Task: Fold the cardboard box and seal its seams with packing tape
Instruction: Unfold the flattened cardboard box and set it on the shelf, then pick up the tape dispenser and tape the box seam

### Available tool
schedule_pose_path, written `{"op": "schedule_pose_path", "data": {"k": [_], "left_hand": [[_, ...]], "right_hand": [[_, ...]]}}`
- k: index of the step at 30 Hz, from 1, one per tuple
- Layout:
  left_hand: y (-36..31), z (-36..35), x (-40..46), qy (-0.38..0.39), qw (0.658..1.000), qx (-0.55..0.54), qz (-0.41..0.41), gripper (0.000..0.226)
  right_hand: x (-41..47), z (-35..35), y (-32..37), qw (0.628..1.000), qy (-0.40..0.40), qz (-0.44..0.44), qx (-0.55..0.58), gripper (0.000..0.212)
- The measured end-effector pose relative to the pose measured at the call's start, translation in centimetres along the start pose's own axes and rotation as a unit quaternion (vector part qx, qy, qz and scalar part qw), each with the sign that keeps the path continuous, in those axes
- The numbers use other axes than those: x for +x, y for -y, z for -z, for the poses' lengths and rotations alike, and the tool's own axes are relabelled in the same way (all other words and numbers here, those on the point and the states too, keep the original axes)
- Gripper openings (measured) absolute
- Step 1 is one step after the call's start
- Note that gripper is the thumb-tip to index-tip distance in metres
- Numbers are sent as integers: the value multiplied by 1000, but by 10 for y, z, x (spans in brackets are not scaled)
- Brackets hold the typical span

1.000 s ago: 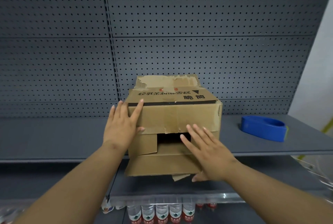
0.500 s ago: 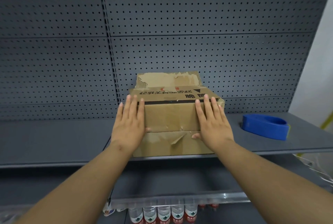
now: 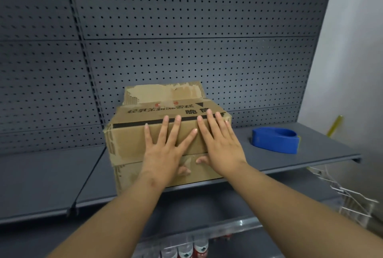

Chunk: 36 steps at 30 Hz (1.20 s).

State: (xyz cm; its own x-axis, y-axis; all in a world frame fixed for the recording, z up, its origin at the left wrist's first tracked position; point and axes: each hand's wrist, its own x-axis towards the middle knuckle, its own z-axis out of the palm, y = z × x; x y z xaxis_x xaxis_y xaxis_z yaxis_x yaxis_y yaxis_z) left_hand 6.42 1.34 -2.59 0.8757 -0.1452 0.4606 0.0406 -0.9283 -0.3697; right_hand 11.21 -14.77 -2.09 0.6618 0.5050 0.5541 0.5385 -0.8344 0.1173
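A worn brown cardboard box [image 3: 126, 143] with black printed characters lies on the grey shelf [image 3: 51, 174], its folded flaps facing me. My left hand [image 3: 165, 150] presses flat on the front flaps near the middle, fingers spread. Right beside it, my right hand [image 3: 219, 143] also lies flat on the flaps, fingertips reaching the box's top edge. A torn flap [image 3: 163, 95] stands up at the back of the box. The blue tape dispenser [image 3: 275, 139] sits on the shelf to the right of the box, apart from both hands.
A grey pegboard wall [image 3: 186, 40] backs the shelf. Below, a lower shelf holds several water bottles [image 3: 186, 250]. A white wire rack [image 3: 352, 195] juts out at the lower right. A pale wall [image 3: 352, 71] closes the right side.
The front flaps have been pushed shut. Both hands slid inward from the box's sides to its middle, and the view shifted so the box sits further onto the shelf.
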Motion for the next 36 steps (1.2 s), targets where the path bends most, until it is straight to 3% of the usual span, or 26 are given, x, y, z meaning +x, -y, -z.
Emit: {"op": "schedule_pose_path", "data": {"k": [3,8,11,13,16,19,22,28,36], "left_hand": [[-12,-2,7,-34,999,-2,9,111],[-28,-7,21,-83,997,-1,8,113],[-40,-6,30,-90,996,11,16,110],[-44,-5,34,-87,996,25,24,110],[-44,-5,38,-80,995,37,38,108],[-46,-4,38,-72,995,40,52,106],[-49,-5,36,-73,995,45,55,103],[-53,-12,32,-87,993,54,64,96],[-58,-21,27,-126,988,28,83,94]], "right_hand": [[1,0,-9,1000,-2,19,19,107],[1,1,-52,987,-134,56,67,55],[2,5,-88,969,-175,-59,166,50],[2,-2,-116,963,-127,-147,184,50],[-1,-28,-157,970,39,-218,96,57],[-3,-53,-181,942,207,-264,14,63],[-3,-63,-189,913,286,-292,-8,66],[-3,-76,-195,901,319,-291,-44,65],[-3,-77,-202,930,275,-237,-65,64]]}}
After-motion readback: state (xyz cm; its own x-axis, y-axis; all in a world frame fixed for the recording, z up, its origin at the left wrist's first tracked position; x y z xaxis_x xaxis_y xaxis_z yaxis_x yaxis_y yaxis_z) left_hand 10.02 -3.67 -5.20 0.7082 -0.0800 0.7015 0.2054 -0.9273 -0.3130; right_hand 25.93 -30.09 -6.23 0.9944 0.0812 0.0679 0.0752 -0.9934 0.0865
